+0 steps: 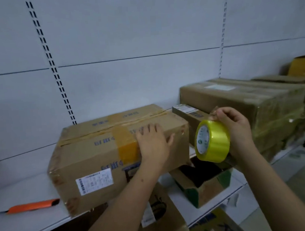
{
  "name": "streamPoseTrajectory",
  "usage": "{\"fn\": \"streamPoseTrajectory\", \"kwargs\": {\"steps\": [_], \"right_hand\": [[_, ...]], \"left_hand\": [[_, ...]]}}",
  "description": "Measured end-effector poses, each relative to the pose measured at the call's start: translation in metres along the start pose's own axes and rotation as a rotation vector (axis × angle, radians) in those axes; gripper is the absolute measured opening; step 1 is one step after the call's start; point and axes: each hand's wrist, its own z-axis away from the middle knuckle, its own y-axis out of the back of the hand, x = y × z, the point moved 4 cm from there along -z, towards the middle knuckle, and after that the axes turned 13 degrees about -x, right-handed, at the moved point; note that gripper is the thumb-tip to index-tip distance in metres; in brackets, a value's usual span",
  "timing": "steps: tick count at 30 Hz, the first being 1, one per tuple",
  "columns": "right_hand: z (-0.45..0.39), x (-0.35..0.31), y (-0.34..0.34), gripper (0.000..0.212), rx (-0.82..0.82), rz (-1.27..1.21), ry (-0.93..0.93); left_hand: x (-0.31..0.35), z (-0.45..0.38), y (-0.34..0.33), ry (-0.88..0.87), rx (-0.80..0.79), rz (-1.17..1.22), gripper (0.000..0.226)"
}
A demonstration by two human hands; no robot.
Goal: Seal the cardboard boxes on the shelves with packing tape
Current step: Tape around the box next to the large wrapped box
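White metal shelf (25, 196) spans the frame; the brown cardboard box with blue print and a white label (90, 159) sits on it at centre-left, a strip of tan tape across its top seam, with film-wrapped brown cartons (249, 99) stacked at right. My left hand (153, 143) lies flat, fingers straight, on the box's top front edge; my right hand (235, 128) grips the yellow-green roll of packing tape (214, 141) in mid-air, centre-right, fingertips pinching at its top. Orange utility knife (32, 206) lies on the shelf, lower left.
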Motion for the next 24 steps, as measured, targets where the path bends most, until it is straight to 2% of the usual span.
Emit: {"fn": "streamPoseTrajectory", "kwargs": {"steps": [3, 6, 8, 10, 13, 17, 20, 22, 24], "right_hand": [[-0.026, 0.02, 0.024, 0.011, -0.063, -0.062, -0.09], [-0.046, 0.045, 0.035, 0.018, -0.244, -0.176, -0.241], [-0.053, 0.062, 0.035, 0.02, -0.344, -0.24, -0.318], [-0.056, 0.076, 0.033, 0.008, -0.385, -0.281, -0.406], [-0.049, 0.091, 0.025, 0.014, -0.5, -0.382, -0.552], [-0.026, 0.087, 0.003, 0.015, -0.761, -0.325, -0.634], [-0.006, 0.074, -0.006, 0.012, -0.713, -0.253, -0.606], [0.01, 0.068, -0.008, 0.019, -0.671, -0.269, -0.605], [0.03, 0.058, -0.015, 0.024, -0.704, -0.281, -0.616]], "left_hand": [[0.005, -0.003, -0.013, -0.003, 0.149, -0.052, 0.069], [-0.004, -0.001, -0.022, -0.116, 0.363, -0.041, 0.061], [-0.007, 0.0, -0.022, -0.148, 0.429, -0.019, 0.059], [-0.006, 0.002, -0.021, -0.139, 0.443, 0.017, 0.059], [-0.005, 0.008, -0.018, -0.158, 0.46, 0.046, 0.057], [-0.005, 0.009, -0.014, -0.155, 0.389, 0.048, 0.055], [-0.016, 0.019, -0.004, -0.142, 0.344, 0.132, 0.05], [-0.029, 0.039, 0.0, -0.05, 0.332, 0.146, 0.049], [-0.04, 0.068, 0.001, 0.164, 0.304, 0.182, 0.055]]}}
